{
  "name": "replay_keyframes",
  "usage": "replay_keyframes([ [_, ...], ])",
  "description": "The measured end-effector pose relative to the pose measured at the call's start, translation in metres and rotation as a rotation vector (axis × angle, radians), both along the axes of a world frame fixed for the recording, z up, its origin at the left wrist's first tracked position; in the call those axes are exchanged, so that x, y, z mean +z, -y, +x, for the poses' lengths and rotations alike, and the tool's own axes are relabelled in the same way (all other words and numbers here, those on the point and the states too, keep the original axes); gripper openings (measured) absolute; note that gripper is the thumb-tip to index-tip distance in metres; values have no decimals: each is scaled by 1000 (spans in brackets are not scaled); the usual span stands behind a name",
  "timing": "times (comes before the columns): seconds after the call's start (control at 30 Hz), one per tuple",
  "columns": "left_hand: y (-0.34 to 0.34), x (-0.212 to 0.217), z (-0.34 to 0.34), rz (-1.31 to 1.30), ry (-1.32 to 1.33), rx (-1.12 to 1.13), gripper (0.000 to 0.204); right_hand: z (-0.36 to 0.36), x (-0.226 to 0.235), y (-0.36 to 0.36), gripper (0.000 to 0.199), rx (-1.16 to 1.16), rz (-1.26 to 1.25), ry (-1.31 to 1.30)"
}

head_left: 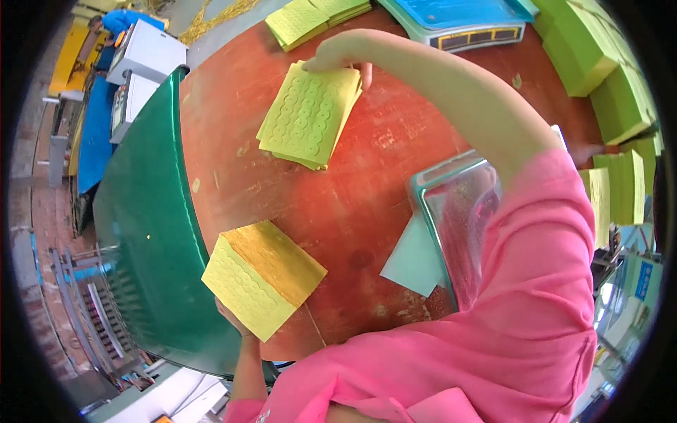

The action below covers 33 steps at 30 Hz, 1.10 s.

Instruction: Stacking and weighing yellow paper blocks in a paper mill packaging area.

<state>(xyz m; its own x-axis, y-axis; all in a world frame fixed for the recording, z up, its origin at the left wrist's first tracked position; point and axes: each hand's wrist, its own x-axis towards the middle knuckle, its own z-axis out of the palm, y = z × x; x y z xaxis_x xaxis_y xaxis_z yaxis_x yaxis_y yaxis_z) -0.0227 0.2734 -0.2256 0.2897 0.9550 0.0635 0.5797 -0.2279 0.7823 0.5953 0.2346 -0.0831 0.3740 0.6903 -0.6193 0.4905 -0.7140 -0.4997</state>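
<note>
My right hand [340,53] reaches across to the far part of the red table and grips the top edge of a small pile of yellow sheets [307,116]. Rows of round scalloped shapes are pressed into these sheets, and their lower edges are slightly fanned. Near the table's left front, my left hand [234,319] holds a thick stack of similar yellow sheets [247,289] by its lower left side. That stack is tilted, so its brownish-gold cut side faces up and right. Most of the left fingers are hidden beneath it.
A scale with a blue top [458,13] stands at the far edge, beside more yellow sheets [300,21]. A shiny metal tray [458,233] lies by my right arm, over a pale blue sheet [416,259]. Yellow-green stacks [582,53] line the right. A green surface [144,233] borders the left.
</note>
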Motion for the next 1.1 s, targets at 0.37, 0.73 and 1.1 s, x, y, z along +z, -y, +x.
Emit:
replay_keyframes([
  [0.37, -6, 3, 21, -8, 107, -64, 38, 104, -52, -21, 55, 320, 622, 537],
  [0.73, 1, 32, 34, 455, -639, -102, 51, 95, -58, -69, 49, -6, 402, 597],
  [1.1, -4, 24, 21, 459, -862, -164, 52, 113, -95, -158, 62, 14, 425, 818],
])
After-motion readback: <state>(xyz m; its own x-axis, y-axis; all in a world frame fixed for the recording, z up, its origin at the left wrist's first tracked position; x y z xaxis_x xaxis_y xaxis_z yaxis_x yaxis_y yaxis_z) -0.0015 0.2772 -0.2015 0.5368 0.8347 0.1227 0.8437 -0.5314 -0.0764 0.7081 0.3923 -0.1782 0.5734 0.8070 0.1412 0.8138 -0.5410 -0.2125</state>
